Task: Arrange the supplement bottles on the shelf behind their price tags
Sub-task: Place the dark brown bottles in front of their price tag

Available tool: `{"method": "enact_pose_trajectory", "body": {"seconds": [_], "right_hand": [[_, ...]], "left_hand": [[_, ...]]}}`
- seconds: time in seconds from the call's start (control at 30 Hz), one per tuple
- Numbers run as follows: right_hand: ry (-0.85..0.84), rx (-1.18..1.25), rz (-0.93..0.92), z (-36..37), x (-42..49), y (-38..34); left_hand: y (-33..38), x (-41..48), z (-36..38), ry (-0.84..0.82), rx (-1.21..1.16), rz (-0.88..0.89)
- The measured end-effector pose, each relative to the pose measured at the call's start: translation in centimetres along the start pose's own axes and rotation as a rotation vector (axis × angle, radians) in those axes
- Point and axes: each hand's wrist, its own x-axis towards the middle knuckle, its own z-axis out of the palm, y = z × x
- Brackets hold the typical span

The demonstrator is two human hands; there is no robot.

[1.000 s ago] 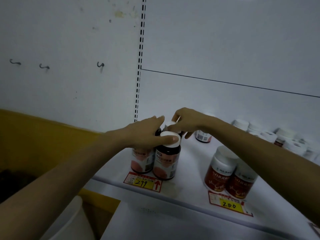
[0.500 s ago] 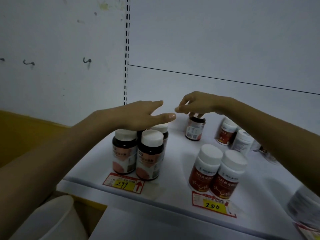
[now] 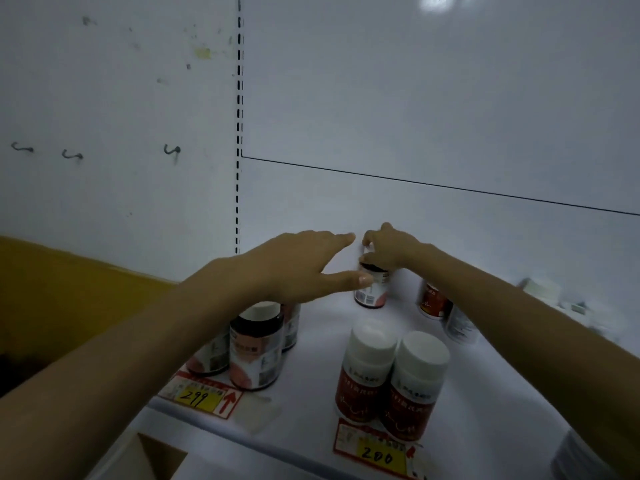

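White shelf point(image 3: 311, 375), dim light: right hand point(image 3: 391, 249) fingers clamp the cap of a dark bottle point(image 3: 372, 289) at 12 o'clock, left hand point(image 3: 298, 268) spread empty over the 299 group point(image 3: 256, 344); dragging left risks toppling them.

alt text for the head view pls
The right hand holds a dark bottle by its top at the back of a white shelf. The left hand reaches toward it, open, above bottles by the 299 tag.
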Motion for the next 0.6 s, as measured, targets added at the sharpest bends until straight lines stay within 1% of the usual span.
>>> {"method": "enact_pose_trajectory", "body": {"seconds": [0.17, 0.23, 0.33, 0.43, 0.53, 0.6], "right_hand": [[-0.002, 0.002, 0.015, -0.5, -0.2, 0.1], [0.09, 0.032, 0.017, -1.2, -0.8, -0.3], [0.313, 0.156, 0.033, -4.1, -2.1, -1.0], [0.487, 0.292, 0.02, -8.0, -4.0, -2.6], [0.583, 0.348, -0.017, -11.0, -6.4, -5.0], [0.634, 0.376, -0.022, -12.4, -8.3, -6.4]], "left_hand": [[-0.8, -0.1, -0.7, 0.052, 0.036, 0.013], [-1.3, 0.0, -1.0, 0.077, 0.016, 0.016], [-1.8, 0.4, -1.3, 0.12, -0.04, 0.028], [-1.9, 0.7, -1.7, 0.208, -0.178, 0.057], [-2.4, 1.4, -2.0, 0.336, -0.356, 0.1], [-2.5, 1.3, -2.3, 0.373, -0.469, 0.093]]}}
